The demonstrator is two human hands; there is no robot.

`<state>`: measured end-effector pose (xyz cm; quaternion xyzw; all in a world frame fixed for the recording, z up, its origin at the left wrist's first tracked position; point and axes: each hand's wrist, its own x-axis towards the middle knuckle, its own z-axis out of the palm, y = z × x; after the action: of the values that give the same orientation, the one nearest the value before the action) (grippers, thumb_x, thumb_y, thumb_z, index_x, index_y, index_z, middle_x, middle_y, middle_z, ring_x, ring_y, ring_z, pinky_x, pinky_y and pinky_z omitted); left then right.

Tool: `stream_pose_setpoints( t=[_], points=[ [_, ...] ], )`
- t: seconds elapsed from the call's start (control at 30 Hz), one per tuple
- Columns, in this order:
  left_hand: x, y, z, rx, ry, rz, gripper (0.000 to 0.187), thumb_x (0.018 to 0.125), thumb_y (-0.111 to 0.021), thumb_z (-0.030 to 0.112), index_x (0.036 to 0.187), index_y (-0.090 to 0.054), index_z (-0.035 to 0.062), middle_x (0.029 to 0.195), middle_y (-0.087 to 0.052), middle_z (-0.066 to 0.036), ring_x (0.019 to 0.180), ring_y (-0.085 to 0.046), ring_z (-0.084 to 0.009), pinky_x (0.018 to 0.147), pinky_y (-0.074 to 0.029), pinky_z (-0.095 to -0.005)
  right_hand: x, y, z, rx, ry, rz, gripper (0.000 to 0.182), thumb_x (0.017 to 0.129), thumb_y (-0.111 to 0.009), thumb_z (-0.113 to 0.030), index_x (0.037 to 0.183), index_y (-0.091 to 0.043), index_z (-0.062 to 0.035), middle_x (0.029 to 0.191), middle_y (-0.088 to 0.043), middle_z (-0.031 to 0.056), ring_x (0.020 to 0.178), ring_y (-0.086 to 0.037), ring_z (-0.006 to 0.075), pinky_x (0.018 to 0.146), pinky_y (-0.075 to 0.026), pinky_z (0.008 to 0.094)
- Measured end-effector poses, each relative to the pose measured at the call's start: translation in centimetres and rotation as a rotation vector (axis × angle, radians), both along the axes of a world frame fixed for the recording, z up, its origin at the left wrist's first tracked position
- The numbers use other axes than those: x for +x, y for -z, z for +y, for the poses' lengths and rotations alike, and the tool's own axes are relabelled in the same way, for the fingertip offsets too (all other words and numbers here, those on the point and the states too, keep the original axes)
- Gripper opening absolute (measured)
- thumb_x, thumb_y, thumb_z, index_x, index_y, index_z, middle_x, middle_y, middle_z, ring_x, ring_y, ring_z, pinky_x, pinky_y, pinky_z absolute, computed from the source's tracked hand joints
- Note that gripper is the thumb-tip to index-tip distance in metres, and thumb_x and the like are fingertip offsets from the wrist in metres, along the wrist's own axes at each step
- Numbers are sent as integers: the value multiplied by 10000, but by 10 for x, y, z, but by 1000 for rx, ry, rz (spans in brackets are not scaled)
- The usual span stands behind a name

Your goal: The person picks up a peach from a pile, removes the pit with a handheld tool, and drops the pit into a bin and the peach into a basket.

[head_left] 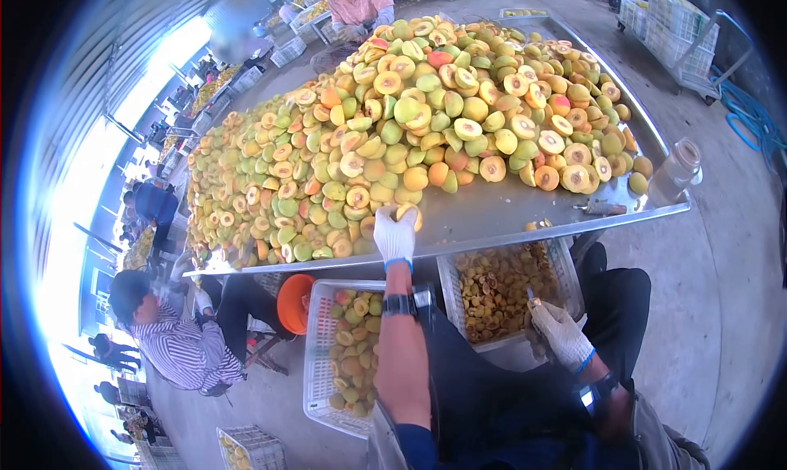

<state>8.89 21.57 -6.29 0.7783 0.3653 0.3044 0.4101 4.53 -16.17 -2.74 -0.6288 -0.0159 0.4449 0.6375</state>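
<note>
My left hand (395,236), in a white knit glove, reaches over the near rim of the metal table (479,212). Its thumb and fingers close around a yellow apricot (416,218) at the edge of a large heap of halved and whole apricots (410,134). My right hand (561,334), also gloved, is lower, above a white crate (574,283) of brown pits and scraps (496,294). It is closed around a small knife (533,299) whose short metal tip points up; most of the handle is hidden by the fingers.
A second white crate (316,367) of apricots stands left of my legs, near an orange bucket (295,304). On the table lie another small tool (601,208) and a clear jar (679,168). Co-workers sit at left (176,343) and across (361,7). A loaded cart (668,40) stands far right.
</note>
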Motion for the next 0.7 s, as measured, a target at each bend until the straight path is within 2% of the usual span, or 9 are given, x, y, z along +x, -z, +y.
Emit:
stream_pose_setpoints(
  t=[0.03,0.1,0.17,0.3,0.37,0.5,0.53,0.57,0.7],
  points=[
    [-8,-13,-20,1,0,3,453,848,-800,271,1147,-667,-41,1007,-738,-199,901,-711,-316,815,-566,-392,-2,-4,-1,36,-9,-19,369,1113,-496,-410,972,-590,-81,699,-548,-11,526,-491,74,474,-406,230],
    [-25,-32,-65,-429,83,-388,367,936,-727,235,1168,-662,-42,1008,-721,-128,841,-700,-213,697,-548,-348,-5,-11,-1,74,-17,-37,359,1112,-503,-396,976,-591,-76,707,-556,-14,541,-498,69,484,-405,226],
    [-51,-34,-104,-715,155,-480,399,978,-694,232,1257,-646,-49,1055,-695,-129,874,-690,-233,735,-555,-292,-7,-20,-2,77,-43,-77,336,1112,-509,-370,992,-605,-72,711,-554,-24,568,-502,60,504,-407,221],
    [-83,-19,-161,-1105,350,-698,387,1048,-617,304,1320,-588,30,1062,-659,-137,778,-635,-236,689,-540,-381,-16,-31,-1,87,-39,-95,321,1099,-539,-355,1051,-639,-54,739,-599,0,618,-554,81,552,-453,260],
    [-97,-31,-188,-1298,281,-697,431,1059,-602,369,1347,-555,51,1095,-671,-154,799,-633,-246,739,-539,-403,-21,-30,-1,11,-107,-362,273,1066,-547,-309,989,-621,-58,735,-598,-1,632,-577,115,594,-460,282],
    [-106,-37,-213,-1416,349,-740,559,1096,-455,511,1419,-508,57,1181,-658,-192,927,-645,-296,832,-553,-452,-28,-41,-4,-108,-152,-520,303,1058,-555,-309,1054,-637,-17,761,-640,121,716,-634,186,670,-487,368],
    [-106,-38,-218,-1378,394,-728,602,1099,-411,545,1440,-497,56,1218,-644,-203,978,-645,-321,872,-554,-466,-29,-35,-5,-131,-142,-572,308,1055,-564,-305,1080,-641,-8,821,-675,206,746,-685,282,693,-505,423],
    [-106,-41,-223,-1381,403,-718,602,1099,-411,545,1440,-497,56,1218,-644,-203,978,-645,-321,872,-554,-466,-29,-29,-6,-132,-130,-570,308,1055,-564,-305,1080,-641,-8,821,-675,206,746,-685,282,693,-505,423],
    [-103,-43,-240,-1287,356,-625,616,1098,-438,541,1436,-501,30,1200,-637,-175,984,-647,-300,908,-547,-451,-28,-33,-13,-152,-83,-731,300,1046,-597,-317,1089,-632,-22,887,-692,249,827,-685,437,686,-508,496]
  ],
)
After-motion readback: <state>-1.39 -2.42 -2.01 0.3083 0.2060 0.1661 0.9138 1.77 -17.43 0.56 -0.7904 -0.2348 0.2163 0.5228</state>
